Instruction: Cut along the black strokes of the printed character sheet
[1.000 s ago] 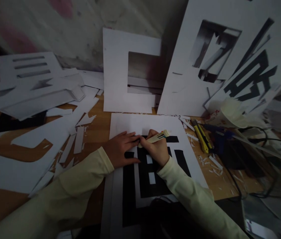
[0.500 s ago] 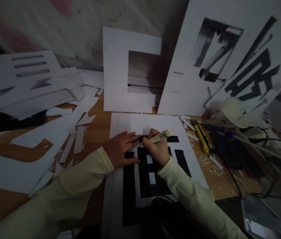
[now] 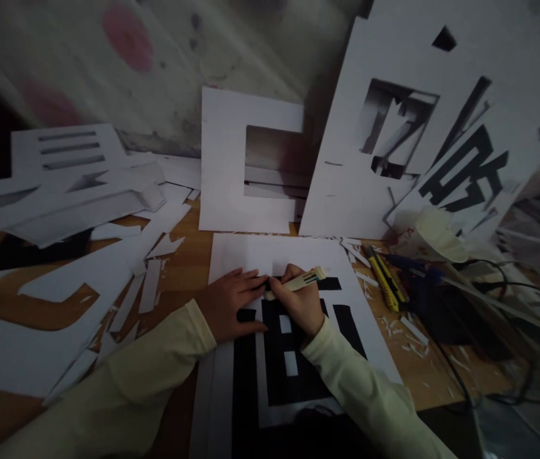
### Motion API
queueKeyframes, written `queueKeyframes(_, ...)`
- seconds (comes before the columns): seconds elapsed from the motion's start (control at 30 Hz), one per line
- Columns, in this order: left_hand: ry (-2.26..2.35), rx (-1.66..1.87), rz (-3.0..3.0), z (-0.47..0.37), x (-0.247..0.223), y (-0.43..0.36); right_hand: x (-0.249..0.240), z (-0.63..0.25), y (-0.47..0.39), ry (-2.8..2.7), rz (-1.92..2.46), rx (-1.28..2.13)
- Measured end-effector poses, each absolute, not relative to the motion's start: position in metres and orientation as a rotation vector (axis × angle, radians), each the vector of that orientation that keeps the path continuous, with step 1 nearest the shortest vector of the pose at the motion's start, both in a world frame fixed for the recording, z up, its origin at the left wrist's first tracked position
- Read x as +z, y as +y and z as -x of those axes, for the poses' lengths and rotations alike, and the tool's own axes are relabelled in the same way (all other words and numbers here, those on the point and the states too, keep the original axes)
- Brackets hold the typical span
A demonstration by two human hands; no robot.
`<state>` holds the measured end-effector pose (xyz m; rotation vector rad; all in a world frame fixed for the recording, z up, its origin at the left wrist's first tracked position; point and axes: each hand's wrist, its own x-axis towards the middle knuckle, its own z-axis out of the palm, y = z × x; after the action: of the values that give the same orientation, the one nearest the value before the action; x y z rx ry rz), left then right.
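Observation:
A white board [image 3: 372,338] with black blocky shapes [image 3: 279,382] lies on the wooden table before me. My left hand [image 3: 232,305] rests flat on its upper left part, fingers spread, with nothing held. My right hand [image 3: 304,303] is closed around a thick pale pen [image 3: 308,278], whose tip end points left, close to the left fingertips. The exact contact of the tip with the board is too dark to tell.
Cut white boards [image 3: 224,166] stand upright at the back. Stacked cut-outs and paper strips [image 3: 151,285] lie at left. On the right are a yellow cutter [image 3: 386,280], a paper cup [image 3: 430,234], cables, a dark blue tool and scraps.
The view has tilted upward, so everything sits a little lower in the picture. Both hands keep nearly the same places on the board, and the pen is still held.

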<state>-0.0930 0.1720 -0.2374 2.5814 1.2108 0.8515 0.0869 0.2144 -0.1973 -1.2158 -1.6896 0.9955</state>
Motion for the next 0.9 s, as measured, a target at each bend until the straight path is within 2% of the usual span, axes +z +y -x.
queueKeyframes(0.9, 1.194, 0.904, -2.598, 0.0929, -0.2374, 0.1723, -0.1982, -0.0872, 0.2133, -1.703, 1.208, 1.016)
